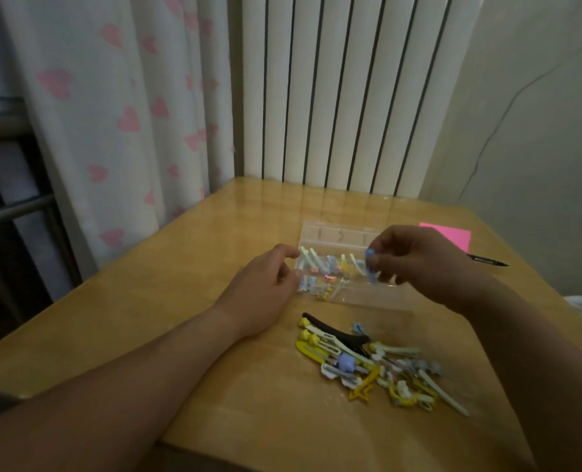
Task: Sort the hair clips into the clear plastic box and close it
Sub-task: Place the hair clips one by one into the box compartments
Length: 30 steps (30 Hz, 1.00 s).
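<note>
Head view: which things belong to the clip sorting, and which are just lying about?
In the job:
clear plastic box, lid open
clips already in it
blue clip, pinched by the right hand
left hand, holding the box's left end
pile of loose clips, nearer the person

Lying about:
pink paper
black pen
heart-print curtain
radiator

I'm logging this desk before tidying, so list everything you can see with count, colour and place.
clear plastic box: one, transparent, lid open, table centre
hair clips in box: several, pale green, blue, pink
loose hair clips: one pile, yellow, white, blue, before box
long black clip: one, pile's far edge
pink paper note: one, far right
black pen: one, beside note
wooden table: one, tan
heart-print curtain: one, white, pink, left
ribbed radiator: one, white, behind table
hands: left hand holds box's end; right hand pinches blue hair clip
</note>
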### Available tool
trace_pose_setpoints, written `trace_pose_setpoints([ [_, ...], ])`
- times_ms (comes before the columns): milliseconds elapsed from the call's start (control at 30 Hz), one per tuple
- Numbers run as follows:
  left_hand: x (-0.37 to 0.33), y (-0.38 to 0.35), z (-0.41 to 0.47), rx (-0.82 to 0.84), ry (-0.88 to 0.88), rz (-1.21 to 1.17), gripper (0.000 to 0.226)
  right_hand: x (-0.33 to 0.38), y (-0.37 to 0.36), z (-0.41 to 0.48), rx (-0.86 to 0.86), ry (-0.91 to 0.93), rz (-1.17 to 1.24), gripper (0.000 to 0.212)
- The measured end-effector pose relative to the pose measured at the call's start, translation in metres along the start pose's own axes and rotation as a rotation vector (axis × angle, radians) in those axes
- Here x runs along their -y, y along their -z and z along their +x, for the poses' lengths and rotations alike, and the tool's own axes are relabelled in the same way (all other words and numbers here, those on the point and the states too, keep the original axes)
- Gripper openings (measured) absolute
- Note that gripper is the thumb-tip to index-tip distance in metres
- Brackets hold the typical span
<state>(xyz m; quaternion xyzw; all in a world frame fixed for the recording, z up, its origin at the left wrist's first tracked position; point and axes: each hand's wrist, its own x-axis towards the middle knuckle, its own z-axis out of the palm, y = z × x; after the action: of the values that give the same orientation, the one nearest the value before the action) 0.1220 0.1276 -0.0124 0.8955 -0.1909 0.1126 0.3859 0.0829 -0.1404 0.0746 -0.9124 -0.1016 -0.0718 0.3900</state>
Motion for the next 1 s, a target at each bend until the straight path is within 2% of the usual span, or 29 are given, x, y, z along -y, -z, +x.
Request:
trace_pose_setpoints([
  [67, 0.000, 0.000, 0.000, 0.003, -0.001, -0.002, 0.030, 0.004, -0.006, 0.016, -0.067, -0.063, 0.003, 0.005],
  [300, 0.000, -0.001, 0.000, 0.002, -0.005, -0.007, 0.029, 0.004, -0.048, 0.045, -0.044, -0.199, -0.074, 0.012],
  [400, 0.000, -0.001, 0.001, 0.004, -0.011, -0.004, 0.030, -0.003, -0.062, 0.050, -0.059, -0.174, -0.167, 0.015],
  [633, 0.000, -0.001, 0.001, 0.011, -0.003, 0.002, 0.032, -0.006, -0.068, 0.045, -0.102, -0.090, -0.364, 0.001],
  [867, -0.001, 0.000, -0.001, 0.013, 0.009, -0.009, 0.028, -0.013, -0.055, 0.036, -0.120, -0.041, -0.320, 0.007],
  [1000, -0.004, 0.002, -0.003, 0.012, 0.015, -0.017, 0.027, -0.019, -0.052, 0.025, -0.162, -0.008, -0.209, 0.006],
])
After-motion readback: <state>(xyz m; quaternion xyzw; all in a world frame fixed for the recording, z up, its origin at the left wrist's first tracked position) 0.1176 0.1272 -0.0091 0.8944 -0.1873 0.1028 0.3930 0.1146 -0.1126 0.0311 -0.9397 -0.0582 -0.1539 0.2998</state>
